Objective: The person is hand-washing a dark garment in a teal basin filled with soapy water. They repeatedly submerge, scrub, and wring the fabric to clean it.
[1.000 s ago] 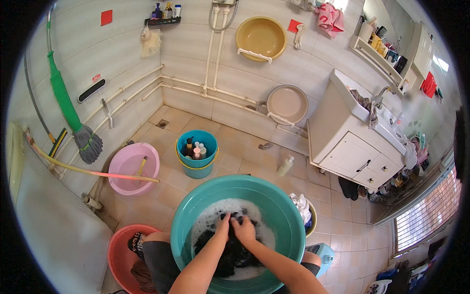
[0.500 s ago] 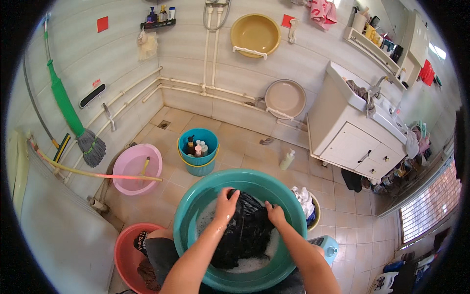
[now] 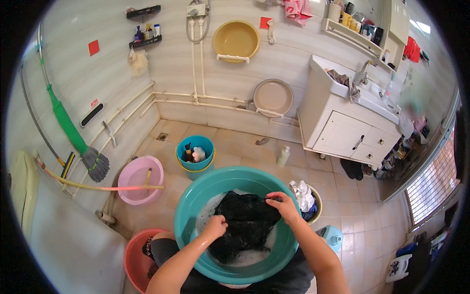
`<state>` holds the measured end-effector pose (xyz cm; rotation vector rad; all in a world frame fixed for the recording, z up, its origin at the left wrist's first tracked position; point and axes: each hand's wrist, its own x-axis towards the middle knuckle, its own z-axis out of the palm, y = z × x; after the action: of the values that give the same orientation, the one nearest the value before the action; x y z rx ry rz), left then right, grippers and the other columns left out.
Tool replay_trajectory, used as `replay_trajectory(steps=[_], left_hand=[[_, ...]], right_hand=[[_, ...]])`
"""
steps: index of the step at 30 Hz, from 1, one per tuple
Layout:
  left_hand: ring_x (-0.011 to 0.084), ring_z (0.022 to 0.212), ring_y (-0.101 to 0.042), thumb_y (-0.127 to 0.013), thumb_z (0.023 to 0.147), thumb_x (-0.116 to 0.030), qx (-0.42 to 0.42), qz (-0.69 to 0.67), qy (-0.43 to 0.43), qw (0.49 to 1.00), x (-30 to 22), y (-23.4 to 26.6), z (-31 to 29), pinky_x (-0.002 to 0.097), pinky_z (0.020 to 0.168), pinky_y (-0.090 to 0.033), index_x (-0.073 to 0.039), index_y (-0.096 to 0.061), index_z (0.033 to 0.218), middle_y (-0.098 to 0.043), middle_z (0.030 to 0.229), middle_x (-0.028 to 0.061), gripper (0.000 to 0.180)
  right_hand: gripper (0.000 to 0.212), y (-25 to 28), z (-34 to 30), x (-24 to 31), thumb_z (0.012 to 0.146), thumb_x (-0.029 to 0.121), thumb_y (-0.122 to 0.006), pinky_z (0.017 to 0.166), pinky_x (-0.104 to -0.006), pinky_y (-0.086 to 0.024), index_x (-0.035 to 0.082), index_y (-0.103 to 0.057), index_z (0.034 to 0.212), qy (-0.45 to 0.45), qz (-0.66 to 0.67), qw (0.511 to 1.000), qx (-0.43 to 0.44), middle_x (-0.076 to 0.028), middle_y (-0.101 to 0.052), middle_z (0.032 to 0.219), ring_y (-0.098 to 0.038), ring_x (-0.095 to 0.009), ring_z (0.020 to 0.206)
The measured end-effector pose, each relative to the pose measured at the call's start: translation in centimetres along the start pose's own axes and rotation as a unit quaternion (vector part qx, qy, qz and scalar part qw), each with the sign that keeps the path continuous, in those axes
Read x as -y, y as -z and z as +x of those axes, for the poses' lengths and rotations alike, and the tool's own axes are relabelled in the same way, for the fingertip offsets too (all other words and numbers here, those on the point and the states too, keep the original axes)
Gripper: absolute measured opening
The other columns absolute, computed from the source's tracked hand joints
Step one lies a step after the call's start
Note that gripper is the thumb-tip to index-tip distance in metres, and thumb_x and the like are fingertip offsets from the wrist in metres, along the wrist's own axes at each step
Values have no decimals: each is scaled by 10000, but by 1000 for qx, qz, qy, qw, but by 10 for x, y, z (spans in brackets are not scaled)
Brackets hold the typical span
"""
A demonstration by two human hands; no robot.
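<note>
A wet black garment (image 3: pixel 247 223) lies spread in a large green basin (image 3: pixel 188 196) of sudsy water, between my knees. My left hand (image 3: pixel 214 227) is closed at the garment's left edge, fingers curled in on the cloth. Higher up on the right, my right hand (image 3: pixel 284 206) pinches the garment's upper right corner between thumb and fingers, lifting it slightly towards the rim. White foam (image 3: pixel 208 210) shows around the cloth. Which kind of garment it is cannot be made out.
Left stand a pink basin (image 3: pixel 142 193) and a red basin (image 3: pixel 134 259) with dark clothes. Beyond is a blue bucket (image 3: pixel 198 171) of bottles. On the right are a tub of clothes (image 3: pixel 316 215), a light-blue jug (image 3: pixel 334 238), a pump bottle (image 3: pixel 284 156) and a white sink cabinet (image 3: pixel 338 132).
My left hand has moved down and towards me along the garment's left side. My right hand has shifted slightly up and right, drawing the cloth out wider and flatter.
</note>
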<state>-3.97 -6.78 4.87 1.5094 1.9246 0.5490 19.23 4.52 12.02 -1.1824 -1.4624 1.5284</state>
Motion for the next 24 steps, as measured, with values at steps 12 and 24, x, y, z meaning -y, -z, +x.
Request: replay_trajectory(steps=[12,24], left_hand=[[54,683,-488,-539,843,-139,-81,-539,-27,838,-41,115,-30,202,616,-393,-93,-506,837,-524,763,-34,57],[33,685,-437,-513,852,-119,-186,-515,-153,823,-75,162,-25,183,631,-354,-68,-486,799,-487,742,-37,78]], right_hand=[[266,45,-43,20,710,141,-692,724,-243,-423,31,-627,943,35,-97,994,32,-44,-600,850,-538,-115,797],[227,60,-62,54,699,-46,-638,645,-212,-441,32,-591,907,112,110,976,-148,-9,-580,818,-544,-92,710]])
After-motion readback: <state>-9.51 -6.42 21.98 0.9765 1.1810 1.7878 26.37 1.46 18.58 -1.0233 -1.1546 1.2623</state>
